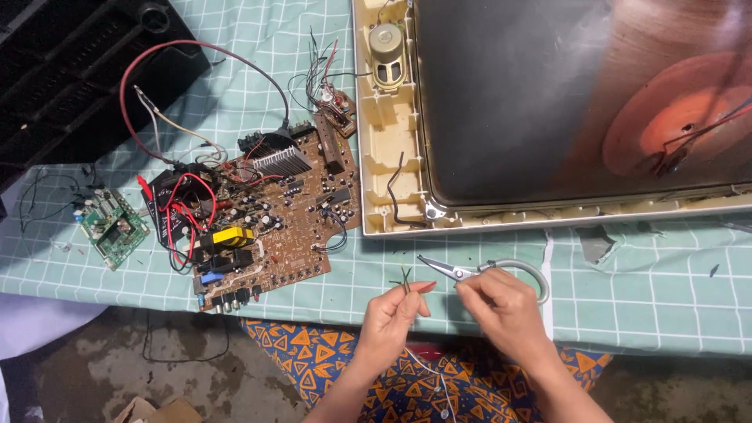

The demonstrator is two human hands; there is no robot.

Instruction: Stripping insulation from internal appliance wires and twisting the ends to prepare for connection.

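Note:
My left hand (394, 313) pinches a small dark piece of wire (404, 276) between thumb and fingertips, just above the table's front edge. My right hand (501, 301) grips the grey handles of a pair of scissors (470, 271), whose blades point left toward the wire and stand slightly apart. The two hands are close together, a few centimetres apart. Behind them lies a large picture tube (580, 102) face down in its cream front frame (389, 141).
A brown circuit board (274, 211) with red and black wires, a heat sink and a yellow part lies to the left. A small green board (112, 227) sits further left. A black vented cover (70, 63) is at the back left. A speaker (387, 53) sits in the frame. The green checked cloth (650, 298) covers the table.

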